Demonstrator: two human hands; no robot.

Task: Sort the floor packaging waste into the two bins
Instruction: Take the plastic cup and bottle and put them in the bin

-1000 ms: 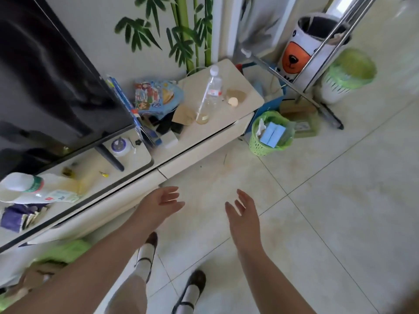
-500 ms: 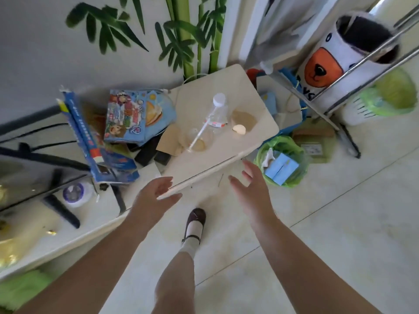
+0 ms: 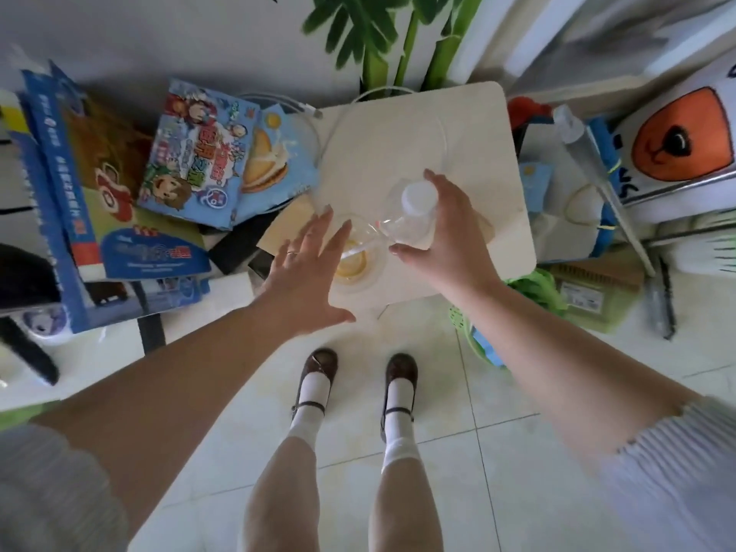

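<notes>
The tabletop (image 3: 418, 125) is the biggest thing here, pale and flat, with the person's two shoes on the floor tiles just below it. To its left lies a pile of bright snack bags (image 3: 203, 153) and a tall blue box (image 3: 67, 185). To its right, low on the floor, a green basket bin (image 3: 533, 288) peeks out from under the right arm.

On the tabletop stands a clear plastic bottle (image 3: 410, 221) with a white cap. It stands nearly straight up, so its long side points up toward the camera. The right hand (image 3: 442, 237) has its grip wrapped around the bottle from the right side, just below the cap.

Touching the bottle on its left is a clear plastic cup (image 3: 358, 256) with a bit of yellow drink at the bottom. The left hand (image 3: 306, 272) is spread flat with a loose grip, holding nothing. Its fingertips (image 3: 342, 229) reach over the cup's left rim, so this hand is the nearer one, and I think it only needs to close around the cup
</notes>
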